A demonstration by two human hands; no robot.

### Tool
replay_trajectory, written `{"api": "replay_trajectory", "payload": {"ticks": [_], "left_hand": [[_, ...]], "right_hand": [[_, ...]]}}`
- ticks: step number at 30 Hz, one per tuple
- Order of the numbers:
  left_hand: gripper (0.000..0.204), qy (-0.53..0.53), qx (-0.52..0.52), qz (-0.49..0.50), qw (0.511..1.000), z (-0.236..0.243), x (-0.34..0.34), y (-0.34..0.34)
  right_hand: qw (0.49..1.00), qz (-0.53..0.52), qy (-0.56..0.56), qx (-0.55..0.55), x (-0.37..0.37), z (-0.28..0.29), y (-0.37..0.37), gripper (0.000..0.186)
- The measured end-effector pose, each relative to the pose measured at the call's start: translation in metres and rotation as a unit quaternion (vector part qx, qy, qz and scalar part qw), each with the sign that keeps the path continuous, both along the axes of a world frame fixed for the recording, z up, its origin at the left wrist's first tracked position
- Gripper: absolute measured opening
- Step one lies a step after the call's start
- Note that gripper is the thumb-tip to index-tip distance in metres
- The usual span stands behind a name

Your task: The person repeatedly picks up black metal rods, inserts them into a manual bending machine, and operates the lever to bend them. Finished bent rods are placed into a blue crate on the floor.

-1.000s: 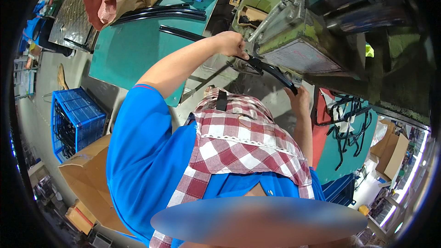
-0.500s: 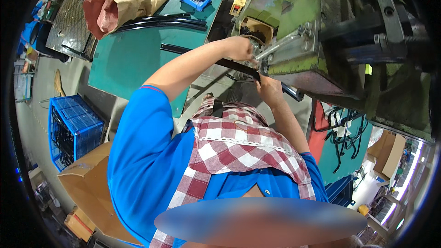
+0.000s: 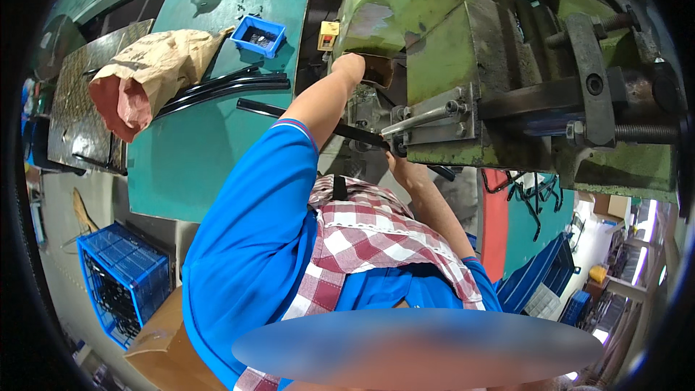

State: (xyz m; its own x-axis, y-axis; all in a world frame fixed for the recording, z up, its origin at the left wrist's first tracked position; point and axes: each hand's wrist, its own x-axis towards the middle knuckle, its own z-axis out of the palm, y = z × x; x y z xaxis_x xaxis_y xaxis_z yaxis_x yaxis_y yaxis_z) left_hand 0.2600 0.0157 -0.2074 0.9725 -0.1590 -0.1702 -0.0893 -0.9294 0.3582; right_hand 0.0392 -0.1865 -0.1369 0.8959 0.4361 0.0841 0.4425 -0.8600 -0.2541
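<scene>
My left hand (image 3: 350,69) is at the left edge of a small open box (image 3: 381,65) holding dark small parts, beside the green machine. Its fingers are turned away and hidden, so what they touch does not show. Below it, a long black metal tube (image 3: 358,135) lies across the front of the machine, under a steel rod fixture (image 3: 420,120). My right hand (image 3: 405,170) is closed round the tube from below, close to the fixture. The tube's left end (image 3: 260,107) reaches over the green table, passing behind my left forearm.
On the green table (image 3: 181,188) are a blue bin (image 3: 258,36) of small parts, several black tubes (image 3: 232,89) and a paper sack (image 3: 159,72). The green machine (image 3: 441,43) fills the right. A blue crate (image 3: 119,275) stands at lower left; bent black parts (image 3: 532,195) lie at right.
My left hand has left the tube beside the fixture and moved up and away to the small box. My right hand stays on the tube. The whole view has shifted.
</scene>
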Motion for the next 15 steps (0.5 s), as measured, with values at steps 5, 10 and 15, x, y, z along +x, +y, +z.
{"api": "replay_trajectory", "payload": {"ticks": [5, 10, 15], "left_hand": [[0.023, -0.002, 0.079, -0.034, 0.996, 0.001, -0.005, -0.015], [0.019, -0.076, 0.059, -0.003, 0.995, -0.001, -0.012, -0.010], [0.019, -0.059, 0.032, -0.017, 0.998, 0.000, -0.013, -0.004]], "right_hand": [[0.997, 0.025, -0.056, 0.037, -0.001, 0.025, 0.006, 0.050], [0.994, 0.051, -0.092, 0.035, 0.002, 0.023, 0.008, 0.044], [0.990, 0.068, -0.117, 0.023, 0.002, 0.027, 0.008, 0.038]]}}
